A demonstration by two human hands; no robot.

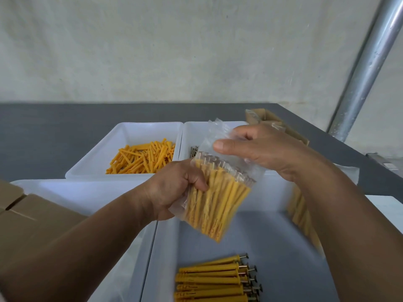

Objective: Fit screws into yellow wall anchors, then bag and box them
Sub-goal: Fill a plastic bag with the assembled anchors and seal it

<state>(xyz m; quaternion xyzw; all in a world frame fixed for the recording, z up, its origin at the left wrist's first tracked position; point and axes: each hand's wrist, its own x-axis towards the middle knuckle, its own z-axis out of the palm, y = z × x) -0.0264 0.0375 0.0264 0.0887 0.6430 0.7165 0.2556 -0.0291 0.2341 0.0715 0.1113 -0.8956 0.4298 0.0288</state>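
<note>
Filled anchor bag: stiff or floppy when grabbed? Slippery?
The bag body is probably fairly stiff: anchors packed parallel, left hand grips it as one block. Empty top looks floppy, crumpled under right hand. Glossy film likely slick.

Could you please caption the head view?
The left hand and right hand hold a bag of anchors over a white bin.

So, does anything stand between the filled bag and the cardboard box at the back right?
Only the right hand, pinching the top of the bag, lies between it and the cardboard box. Nothing else visible blocks the way.
</note>
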